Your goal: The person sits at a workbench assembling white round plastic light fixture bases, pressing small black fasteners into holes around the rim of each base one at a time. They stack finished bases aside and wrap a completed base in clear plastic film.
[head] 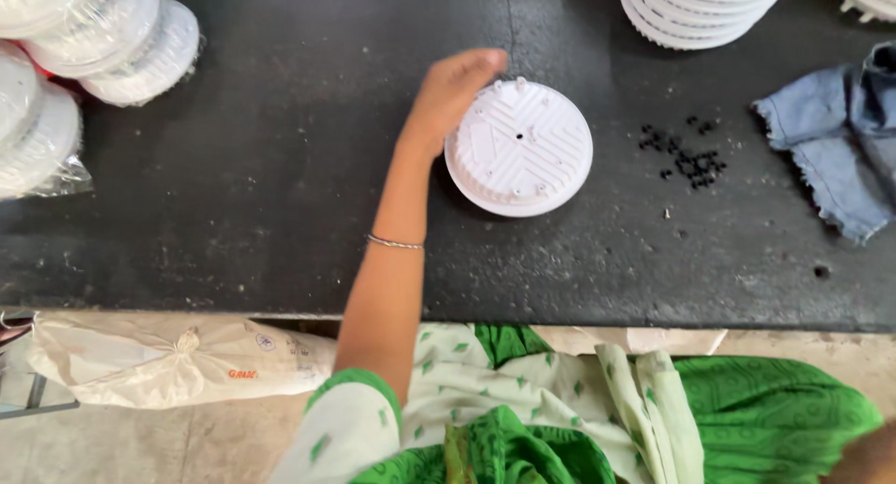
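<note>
Resting on the white round housing's [519,148] left rim — left hand [451,94], fingers loosely curled; bare black tabletop [280,167] leftward.

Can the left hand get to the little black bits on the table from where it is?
Probably yes. The left hand rests at the edge of the white round disc, and the small black bits lie just beyond that disc on the black table. Only the low disc lies between.

Even, bright overhead light, soft shadows, mild glare on the white plastic, slight blur at edges.
</note>
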The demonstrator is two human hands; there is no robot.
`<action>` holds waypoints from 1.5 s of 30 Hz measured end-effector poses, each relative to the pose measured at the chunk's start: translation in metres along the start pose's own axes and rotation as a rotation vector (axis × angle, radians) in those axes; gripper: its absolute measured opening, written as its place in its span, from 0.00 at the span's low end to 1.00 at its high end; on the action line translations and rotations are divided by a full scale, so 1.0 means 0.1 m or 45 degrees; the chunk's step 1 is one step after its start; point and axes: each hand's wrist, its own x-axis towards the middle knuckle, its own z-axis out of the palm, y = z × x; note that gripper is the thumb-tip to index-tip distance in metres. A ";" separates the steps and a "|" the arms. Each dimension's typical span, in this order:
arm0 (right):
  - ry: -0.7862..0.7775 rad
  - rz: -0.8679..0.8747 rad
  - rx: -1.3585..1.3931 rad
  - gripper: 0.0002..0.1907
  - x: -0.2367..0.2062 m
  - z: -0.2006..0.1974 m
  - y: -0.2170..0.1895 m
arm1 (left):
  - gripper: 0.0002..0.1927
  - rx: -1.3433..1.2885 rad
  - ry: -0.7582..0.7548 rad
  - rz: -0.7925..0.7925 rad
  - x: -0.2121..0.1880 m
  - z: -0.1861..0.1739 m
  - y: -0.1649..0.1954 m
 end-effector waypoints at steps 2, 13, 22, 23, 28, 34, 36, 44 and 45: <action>-0.123 -0.054 0.062 0.09 -0.12 0.43 -0.33 | 0.22 -0.065 -0.062 -0.098 0.04 -0.06 -0.14; -0.735 -0.198 0.014 0.24 -0.77 2.82 -1.20 | 0.23 -0.071 -0.236 -0.255 0.14 -0.58 -0.04; -0.644 0.057 0.135 0.25 -1.03 3.15 -1.20 | 0.21 -0.220 -0.445 -0.170 0.28 -0.67 -0.24; -0.638 0.066 0.120 0.25 -1.05 3.12 -1.20 | 0.21 -0.227 -0.469 -0.179 0.28 -0.67 -0.25; -0.613 0.072 0.154 0.25 -1.12 3.07 -1.11 | 0.16 -0.074 -0.482 -0.087 0.26 -0.78 -0.21; -0.660 0.062 0.246 0.25 -1.15 3.06 -1.06 | 0.13 -0.054 -0.516 -0.130 0.21 -0.89 -0.08; -0.658 0.089 0.214 0.25 -1.17 3.04 -1.08 | 0.12 -0.027 -0.493 -0.187 0.17 -0.89 -0.03; -0.360 -0.413 -0.603 0.10 -0.65 2.60 -1.15 | 0.11 0.057 -0.436 -0.235 0.12 -0.93 0.04; -0.394 -0.412 -0.610 0.09 -0.59 2.56 -1.14 | 0.11 0.078 -0.434 -0.232 0.12 -0.93 0.04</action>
